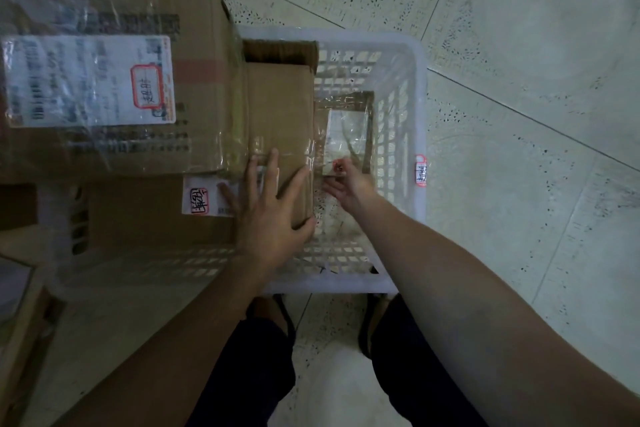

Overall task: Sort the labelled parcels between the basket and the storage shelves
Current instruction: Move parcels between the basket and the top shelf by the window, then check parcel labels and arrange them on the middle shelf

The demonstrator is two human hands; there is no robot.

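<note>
A white plastic basket [417, 107] stands on the floor in front of me. Inside it a brown cardboard parcel [280, 107] lies against the left side. My left hand [270, 215] rests flat on that parcel's near end, fingers spread. Deeper in the basket lies a small flat parcel [349, 125] wrapped in clear tape with a white label. My right hand [346, 184] reaches down to its near edge and pinches it with the fingertips. A big taped carton [114, 87] with a white shipping label overlaps the basket's left part. Below it sits another labelled box [156, 215].
A red-bordered sticker [420, 170] is on the basket's right rim. More cardboard boxes [20, 340] stand at the lower left. Speckled tiled floor [519, 114] stretches to the right and behind the basket. My legs and sandals [284, 319] are just below the basket.
</note>
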